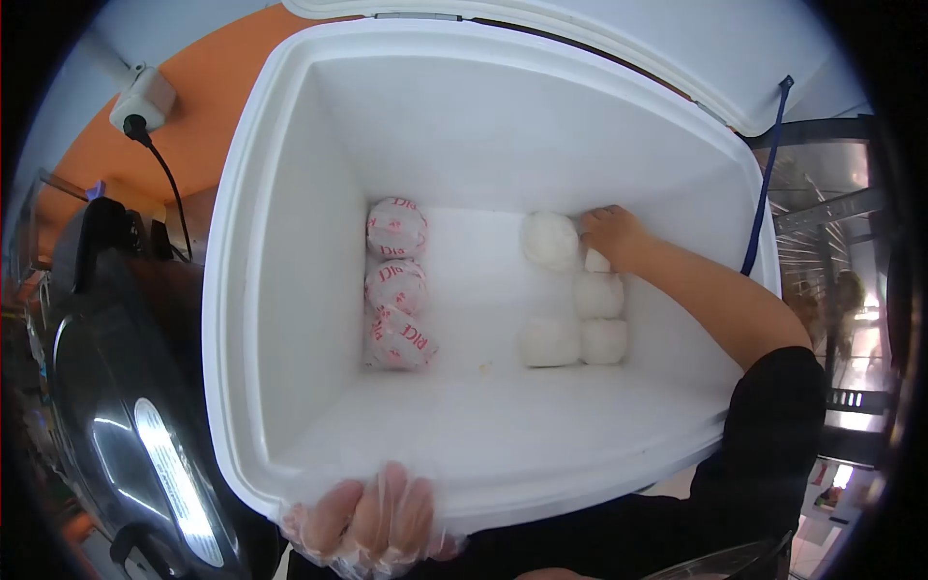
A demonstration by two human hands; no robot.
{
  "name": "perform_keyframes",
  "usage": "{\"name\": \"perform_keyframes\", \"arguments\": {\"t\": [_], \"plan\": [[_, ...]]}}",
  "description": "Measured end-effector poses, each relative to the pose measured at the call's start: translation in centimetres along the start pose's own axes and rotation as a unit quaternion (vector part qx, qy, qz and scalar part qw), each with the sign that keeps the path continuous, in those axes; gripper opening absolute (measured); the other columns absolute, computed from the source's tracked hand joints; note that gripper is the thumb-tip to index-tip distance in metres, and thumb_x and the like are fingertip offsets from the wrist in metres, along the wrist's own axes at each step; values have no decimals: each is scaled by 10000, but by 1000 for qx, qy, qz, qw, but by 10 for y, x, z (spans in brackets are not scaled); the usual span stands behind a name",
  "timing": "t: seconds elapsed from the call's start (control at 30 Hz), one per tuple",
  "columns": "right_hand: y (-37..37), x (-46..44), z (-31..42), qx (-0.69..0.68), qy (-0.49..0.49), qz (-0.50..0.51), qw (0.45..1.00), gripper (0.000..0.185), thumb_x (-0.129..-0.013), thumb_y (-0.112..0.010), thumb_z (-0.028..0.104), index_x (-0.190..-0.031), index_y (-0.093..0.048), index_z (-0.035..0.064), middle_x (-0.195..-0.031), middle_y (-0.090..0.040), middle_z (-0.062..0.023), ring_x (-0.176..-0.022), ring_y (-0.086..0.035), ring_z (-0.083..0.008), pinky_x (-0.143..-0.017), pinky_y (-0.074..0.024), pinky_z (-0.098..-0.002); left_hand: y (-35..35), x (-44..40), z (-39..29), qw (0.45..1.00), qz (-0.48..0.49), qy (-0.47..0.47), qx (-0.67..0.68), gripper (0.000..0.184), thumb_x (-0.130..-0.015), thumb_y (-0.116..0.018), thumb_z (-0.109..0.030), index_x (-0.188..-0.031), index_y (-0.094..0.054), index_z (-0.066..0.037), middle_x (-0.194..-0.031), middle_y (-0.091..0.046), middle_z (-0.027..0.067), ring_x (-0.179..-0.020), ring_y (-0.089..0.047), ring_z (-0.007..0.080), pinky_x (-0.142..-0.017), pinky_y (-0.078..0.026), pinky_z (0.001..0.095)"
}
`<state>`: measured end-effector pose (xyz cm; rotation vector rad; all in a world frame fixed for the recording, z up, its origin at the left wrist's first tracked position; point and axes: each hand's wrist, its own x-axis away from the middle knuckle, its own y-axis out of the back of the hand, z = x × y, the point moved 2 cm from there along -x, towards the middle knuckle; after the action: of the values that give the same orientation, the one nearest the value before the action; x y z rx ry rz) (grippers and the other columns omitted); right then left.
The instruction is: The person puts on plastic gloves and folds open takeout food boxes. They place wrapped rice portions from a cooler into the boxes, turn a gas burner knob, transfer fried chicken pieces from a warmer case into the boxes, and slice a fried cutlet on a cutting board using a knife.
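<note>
A deep white cooler box stands open before me. My left hand, in a clear plastic glove, has its fingers hooked over the near rim. Inside, my right hand reaches down to the far right of the floor, its fingers curled over a white round bundle that is mostly hidden beneath them. Beside it sits another white bundle, and several similar ones lie nearer to me. Along the left wall are three round packs in clear wrap with red "RICE" print.
The cooler's raised lid leans back at the far side, with a blue strap at its right. A glossy black appliance stands close on the left. Above it, a plugged-in power cord hangs against an orange surface. Metal shelving is at right.
</note>
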<state>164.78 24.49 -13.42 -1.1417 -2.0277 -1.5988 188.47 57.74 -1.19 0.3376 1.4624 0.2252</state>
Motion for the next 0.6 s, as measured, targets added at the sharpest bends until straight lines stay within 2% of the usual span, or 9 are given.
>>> {"name": "perform_keyframes", "arguments": {"t": [0.13,0.2,0.27,0.33,0.37,0.43,0.47,0.5,0.6], "plan": [[33,12,-11,-49,40,23,998,405,-615,-772,224,-973,-627,103,-1157,-544,-85,-1013,-537,-283,-774,-472,-405,26,-21,0,991,115,69,13,315,-789,-429,-396,-712,-623,-159,-673,-617,-24,-742,-542,152,-613,-378,299],[113,39,-16,-326,3,3,945,557,-643,-753,218,-1138,-565,44,-1141,-567,-163,-1037,-549,-269,-890,-430,-378,40,-27,15,873,409,186,189,390,-786,-512,-411,-1007,-601,-102,-933,-629,108,-886,-578,216,-661,-448,356],[176,70,-16,-432,46,-157,887,537,-674,-736,264,-1128,-567,33,-1076,-605,-167,-1020,-573,-241,-891,-431,-356,14,-61,8,937,70,315,137,657,-803,-564,-408,-1309,-351,-48,-1227,-453,241,-1075,-524,309,-761,-489,429],[237,110,13,-633,166,-191,731,582,-673,-729,385,-1103,-575,26,-1001,-626,-146,-939,-605,-240,-857,-450,-348,-7,-74,11,858,-106,337,374,941,-765,-638,-455,-1403,-93,-28,-1376,-272,226,-1158,-447,369,-863,-467,457],[258,121,32,-604,185,-255,732,555,-699,-731,349,-1104,-554,13,-980,-620,-107,-907,-600,-203,-813,-465,-320,-8,-86,9,862,-106,330,369,941,-765,-638,-455,-1403,-93,-28,-1376,-272,226,-1158,-447,369,-863,-467,457],[293,147,62,-512,205,-330,766,540,-753,-694,386,-1097,-535,1,-958,-609,-70,-891,-592,-172,-770,-479,-292,-13,-101,7,579,-40,710,398,957,-731,-686,-438,-1398,-147,-12,-1367,-326,182,-1230,-383,338,-925,-437,454],[301,158,69,-450,206,-339,800,564,-780,-655,459,-1089,-536,3,-958,-604,-71,-907,-590,-179,-770,-479,-293,-10,-132,-42,658,-42,605,448,689,-862,-507,-423,-1400,-198,-122,-1338,-364,184,-1152,-480,310,-857,-524,449],[287,145,72,-519,241,-369,733,609,-825,-524,572,-1076,-542,18,-941,-587,-85,-917,-577,-185,-760,-485,-310,-7,-105,-18,626,-58,594,503,734,-831,-553,-440,-1388,-227,-91,-1336,-377,163,-1178,-459,288,-890,-495,439],[224,83,10,-503,14,-93,859,652,-855,-398,623,-1087,-539,31,-947,-549,-99,-874,-560,-199,-709,-516,-355,0,-81,5,580,-97,596,547,755,-809,-588,-459,-1366,-271,-60,-1316,-410,147,-1166,-475,272,-887,-496,418]]}}
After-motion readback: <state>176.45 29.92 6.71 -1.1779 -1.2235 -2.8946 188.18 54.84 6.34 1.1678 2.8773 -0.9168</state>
